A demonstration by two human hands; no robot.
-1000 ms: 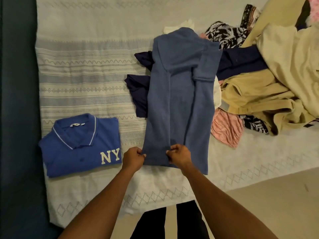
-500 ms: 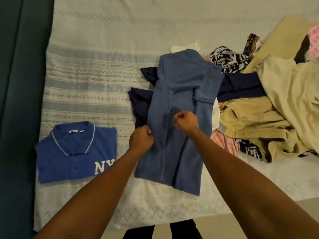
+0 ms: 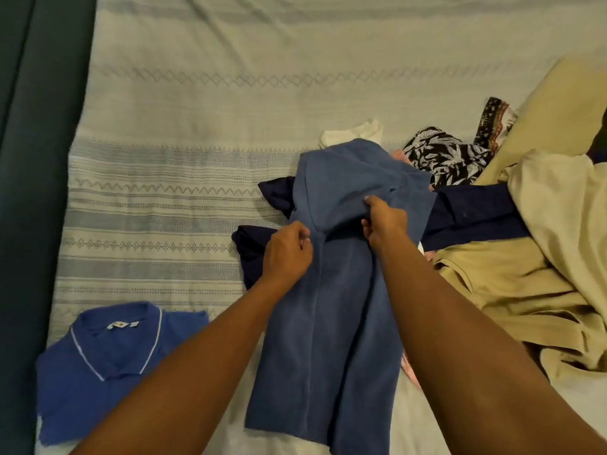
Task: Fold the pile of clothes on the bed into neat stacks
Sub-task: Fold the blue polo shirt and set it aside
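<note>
1. Folded royal-blue polo shirt (image 3: 108,366), white-piped collar up, flat on the bed (image 3: 180,110) at its near left, left of both forearms
2. Slate-blue shirt (image 3: 328,339) mid-bed, folded lengthwise into a narrow strip running from the near edge toward the pile; far part lies over a navy garment (image 3: 254,251)
3. Pink cloth (image 3: 409,371) shows just beside the right forearm
4. Left grip (image 3: 287,254): fingers curled, pinching the strip's left edge about midway along
5. Right grip (image 3: 382,221): fingers and thumb closed on a raised fold of the same shirt, slightly beyond the left; cloth bunched there
6. Right side: unfolded tan garments (image 3: 525,307) heaped, touching the navy
7. Farther: black-and-white leaf-print piece (image 3: 443,159); white piece (image 3: 354,133) behind the strip's far end
8. Dark teal surface (image 3: 33,159) along the bed's left
</note>
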